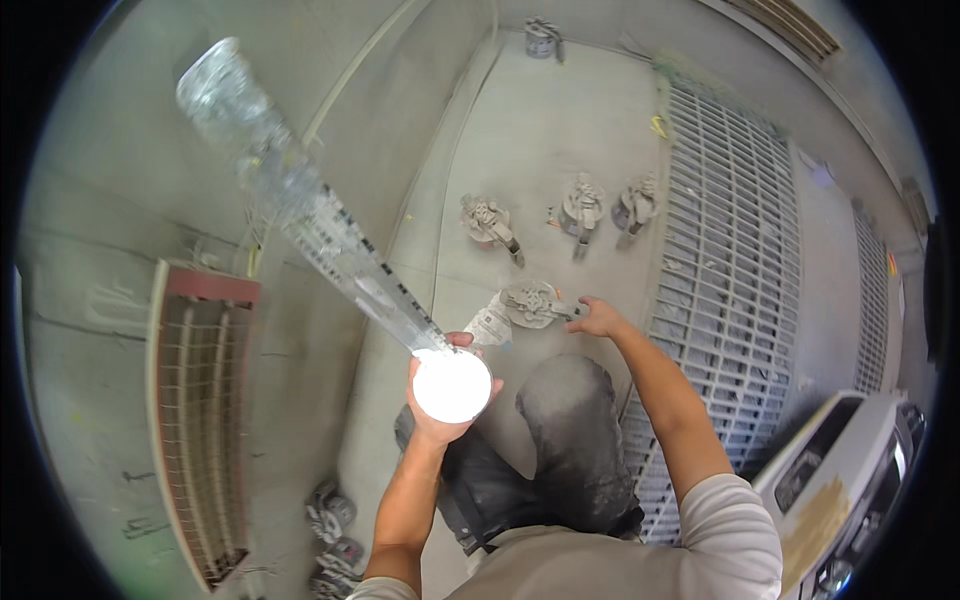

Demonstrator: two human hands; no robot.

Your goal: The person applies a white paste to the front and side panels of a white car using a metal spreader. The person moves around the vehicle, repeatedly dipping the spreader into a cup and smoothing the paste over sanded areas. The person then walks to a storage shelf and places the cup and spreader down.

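My left hand (440,425) is wrapped round a cup of bright white liquid (452,386), held above my left thigh. A long flat mixing stick (335,255) with dark marks along its edge rises from the cup toward the upper left, its broad end smeared silvery. My right arm is stretched forward. The thumb and fingers of my right hand (598,318) close about the handle end of a paint-caked lid (532,302) on a tin. The tin's pale labelled side (490,325) shows at its lower left, so it looks tilted.
Several crusted tins with handled lids stand ahead, such as one tin (582,205) and another (488,220); a further tin (541,40) is by the far wall. Metal floor grating (725,270) runs along the right. A red-framed wall grille (205,420) is left; a white vehicle (850,480) is lower right.
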